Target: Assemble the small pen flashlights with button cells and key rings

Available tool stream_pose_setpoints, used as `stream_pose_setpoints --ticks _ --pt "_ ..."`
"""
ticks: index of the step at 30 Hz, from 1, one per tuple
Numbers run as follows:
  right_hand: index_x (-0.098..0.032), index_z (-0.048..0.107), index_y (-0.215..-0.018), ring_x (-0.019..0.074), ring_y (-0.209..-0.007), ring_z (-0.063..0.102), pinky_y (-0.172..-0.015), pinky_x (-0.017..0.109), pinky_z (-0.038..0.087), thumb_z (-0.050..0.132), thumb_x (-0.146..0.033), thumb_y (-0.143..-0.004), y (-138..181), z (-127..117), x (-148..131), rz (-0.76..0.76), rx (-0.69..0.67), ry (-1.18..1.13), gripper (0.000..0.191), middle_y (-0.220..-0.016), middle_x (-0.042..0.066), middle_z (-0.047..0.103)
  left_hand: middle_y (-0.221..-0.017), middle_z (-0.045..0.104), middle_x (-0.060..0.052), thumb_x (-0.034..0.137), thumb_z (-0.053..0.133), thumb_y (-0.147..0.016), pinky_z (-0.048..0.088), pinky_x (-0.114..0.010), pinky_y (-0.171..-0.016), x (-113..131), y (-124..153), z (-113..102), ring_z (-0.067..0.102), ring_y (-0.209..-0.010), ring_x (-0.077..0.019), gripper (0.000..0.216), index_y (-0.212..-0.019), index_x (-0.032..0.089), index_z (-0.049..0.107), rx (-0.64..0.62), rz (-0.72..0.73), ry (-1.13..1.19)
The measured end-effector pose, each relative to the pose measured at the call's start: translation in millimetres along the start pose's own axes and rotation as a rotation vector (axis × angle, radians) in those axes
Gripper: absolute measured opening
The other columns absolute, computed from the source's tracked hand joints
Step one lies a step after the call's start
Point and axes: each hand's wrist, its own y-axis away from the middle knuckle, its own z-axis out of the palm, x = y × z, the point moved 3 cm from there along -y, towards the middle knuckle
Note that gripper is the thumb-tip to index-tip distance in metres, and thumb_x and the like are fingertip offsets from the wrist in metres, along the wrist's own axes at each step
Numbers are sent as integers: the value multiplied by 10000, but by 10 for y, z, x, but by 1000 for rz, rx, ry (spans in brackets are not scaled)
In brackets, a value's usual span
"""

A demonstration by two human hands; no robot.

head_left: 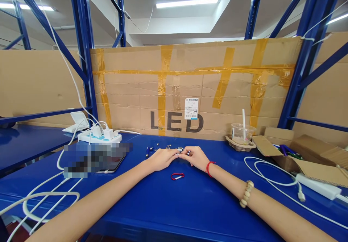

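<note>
Fingertips of left hand (162,158) and right hand (196,157) pinch small metal part (180,150).

power strip (99,137), plastic cup (243,133), open cardboard box (312,162) on blue table (174,202).

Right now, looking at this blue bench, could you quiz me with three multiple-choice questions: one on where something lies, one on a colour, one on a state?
1. Where does the carabiner lie?
A. on the bench, nearer the person than the hands
B. inside the plastic cup
C. on the power strip

2. What colour is the carabiner?
A. green
B. red
C. yellow

3. How are the left hand and right hand placed?
A. far apart
B. fingertips together on a small silvery part
C. raised off the bench

Answers: 1 A, it sits on bare blue surface just before the wrists. 2 B, its loop is red. 3 B, both pinch the part between them.
</note>
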Motion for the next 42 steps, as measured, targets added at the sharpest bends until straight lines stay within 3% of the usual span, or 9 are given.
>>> stream_pose_setpoints --ticks 28,42 --pt "-180 572 -634 73 -344 466 -417 194 367 516 -508 -716 5 -3 -14 -4 -17 60 342 -476 -39 523 -1044 602 -18 358 234 -904 448 -277 -708 -12 -5 8 577 -922 -201 329 -1145 263 438 -28 -34 -25" --pt "-183 583 -622 73 -416 466 -442 193 359 509 -479 -734 10 -35 -109 -32 -20 150 325 -568 -18 583 -966 619 -21 344 219 -907 434 -242 -652 -4 -2 5 588 -872 -191 323 -1022 233 500 -33 -25 -59"
